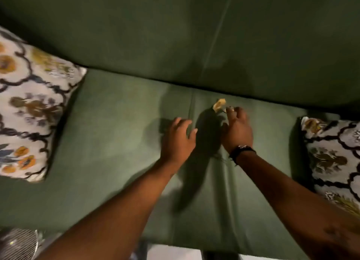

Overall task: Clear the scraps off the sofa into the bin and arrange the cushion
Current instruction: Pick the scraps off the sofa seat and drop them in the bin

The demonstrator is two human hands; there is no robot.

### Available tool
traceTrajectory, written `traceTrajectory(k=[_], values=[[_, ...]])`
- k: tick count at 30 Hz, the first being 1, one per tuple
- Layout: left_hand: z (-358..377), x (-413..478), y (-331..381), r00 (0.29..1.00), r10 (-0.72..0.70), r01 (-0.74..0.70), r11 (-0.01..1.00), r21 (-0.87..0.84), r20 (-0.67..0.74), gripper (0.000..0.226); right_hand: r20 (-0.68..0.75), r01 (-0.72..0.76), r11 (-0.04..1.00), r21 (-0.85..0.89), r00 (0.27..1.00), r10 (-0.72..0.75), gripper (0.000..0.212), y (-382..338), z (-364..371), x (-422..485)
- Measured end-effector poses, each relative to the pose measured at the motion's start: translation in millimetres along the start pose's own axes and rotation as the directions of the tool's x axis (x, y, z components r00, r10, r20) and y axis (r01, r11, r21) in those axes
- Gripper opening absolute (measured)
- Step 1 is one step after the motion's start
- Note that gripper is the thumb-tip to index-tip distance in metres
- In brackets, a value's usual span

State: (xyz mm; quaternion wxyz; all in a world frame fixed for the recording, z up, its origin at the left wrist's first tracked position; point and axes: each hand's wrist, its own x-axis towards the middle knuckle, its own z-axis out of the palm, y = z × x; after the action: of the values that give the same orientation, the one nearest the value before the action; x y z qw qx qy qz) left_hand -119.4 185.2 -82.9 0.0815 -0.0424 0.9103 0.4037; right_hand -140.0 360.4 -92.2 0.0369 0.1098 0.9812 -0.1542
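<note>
A small yellowish scrap [219, 104] lies on the green sofa seat [116, 133] close to the backrest. My right hand [236, 129], with a dark band on its wrist, reaches over the seat, and its fingertips are right beside the scrap, spread apart; a tiny pale bit shows at the fingertips, too blurred to tell what it is. My left hand [179, 138] hovers open above the seat a little to the left, holding nothing. A floral cushion [33, 107] leans at the left end of the sofa.
A second floral cushion [335, 162] lies at the sofa's right end. The green backrest [175, 35] fills the top of the view. A wire mesh object [17, 244] shows at the bottom left, below the seat's front edge.
</note>
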Motion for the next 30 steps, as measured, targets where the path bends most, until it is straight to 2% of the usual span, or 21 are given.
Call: traceTrajectory(k=[2, 5, 7, 10, 13, 17, 21, 24, 28, 30], values=[[38.3, 37.2, 27.3, 1.000, 0.017, -0.019, 0.997, 0.077, 0.019, 0.032, 0.068, 0.081, 0.991, -0.102, 0.995, -0.075, 0.045, 31.9, 0.8, 23.1], [84.7, 76.7, 56.9, 0.997, -0.021, 0.007, 0.982, 0.189, 0.073, 0.037, 0.107, 0.222, 0.968, -0.113, 0.972, -0.211, 0.036, 57.5, 9.1, 44.8], [99.8, 92.2, 65.2, 0.996, -0.044, 0.024, 0.972, 0.234, 0.080, 0.033, 0.057, 0.237, 0.967, -0.092, 0.971, -0.233, 0.027, 59.8, 15.5, 52.1], [104.3, 98.7, 64.3, 0.995, -0.093, 0.086, 0.971, 0.222, 0.019, 0.019, 0.048, 0.178, 0.983, -0.054, 0.983, -0.176, 0.021, 55.2, 19.7, 60.5], [92.6, 83.1, 58.3, 0.992, -0.124, 0.124, 0.985, 0.123, -0.013, 0.011, 0.054, 0.120, 0.993, -0.021, 0.991, -0.119, 0.022, 46.7, 13.1, 59.1], [46.4, 20.5, 33.7, 0.945, -0.221, 0.182, 0.968, -0.174, -0.241, 0.008, 0.018, 0.086, 0.984, 0.155, 0.996, -0.090, 0.017, 9.9, 7.6, 13.9], [-41.0, -81.4, -45.5, 0.802, -0.352, 0.248, 0.932, -0.266, -0.482, 0.004, 0.078, 0.186, 0.915, 0.358, 0.971, -0.227, 0.007, -81.2, 24.1, -92.3], [-114.1, -157.8, -140.6, 0.604, -0.529, 0.432, 0.846, -0.313, -0.596, 0.009, 0.204, 0.276, 0.855, 0.440, 0.896, -0.394, 0.008, -174.7, 58.1, -191.4], [-197.2, -231.6, -271.6, 0.332, -0.735, 0.696, 0.614, -0.372, -0.592, 0.018, 0.370, 0.356, 0.787, 0.503, 0.735, -0.569, 0.009, -305.6, 113.6, -302.5], [-224.6, -257.9, -329.2, 0.249, -0.826, 0.767, 0.487, -0.418, -0.506, 0.023, 0.414, 0.379, 0.785, 0.490, 0.691, -0.592, 0.011, -363.0, 146.7, -338.0]])
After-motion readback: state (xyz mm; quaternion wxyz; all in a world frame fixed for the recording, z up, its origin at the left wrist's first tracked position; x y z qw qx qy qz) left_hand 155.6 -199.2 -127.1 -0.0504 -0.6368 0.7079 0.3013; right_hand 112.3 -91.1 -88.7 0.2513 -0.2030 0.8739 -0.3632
